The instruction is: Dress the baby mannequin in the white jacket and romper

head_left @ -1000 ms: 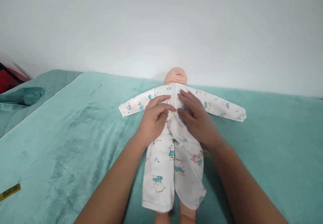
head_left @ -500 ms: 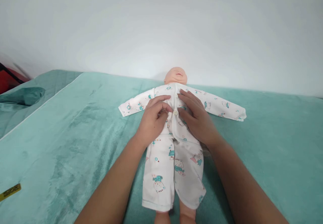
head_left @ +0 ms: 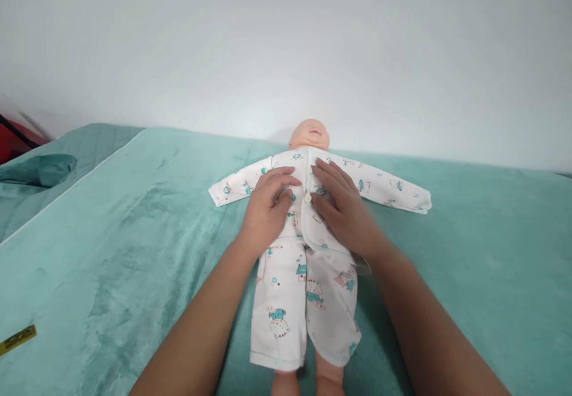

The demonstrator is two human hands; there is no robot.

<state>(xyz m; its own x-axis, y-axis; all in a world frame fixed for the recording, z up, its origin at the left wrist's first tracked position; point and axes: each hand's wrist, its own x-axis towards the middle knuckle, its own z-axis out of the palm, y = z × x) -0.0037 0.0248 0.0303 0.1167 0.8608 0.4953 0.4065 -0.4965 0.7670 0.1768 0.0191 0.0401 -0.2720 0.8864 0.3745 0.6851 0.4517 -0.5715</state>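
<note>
Two hands at the chest of a doll lying on its back on a green cover.
The left hand arches loosely, thumb and fingers parted, gripping nothing; the right hand slants inward, fingers released and spread along the shirt, beside a button.

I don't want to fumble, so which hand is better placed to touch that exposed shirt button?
Probably your right hand: its lowest fingertip is right beside the button, while your left hand sits farther away.
</note>
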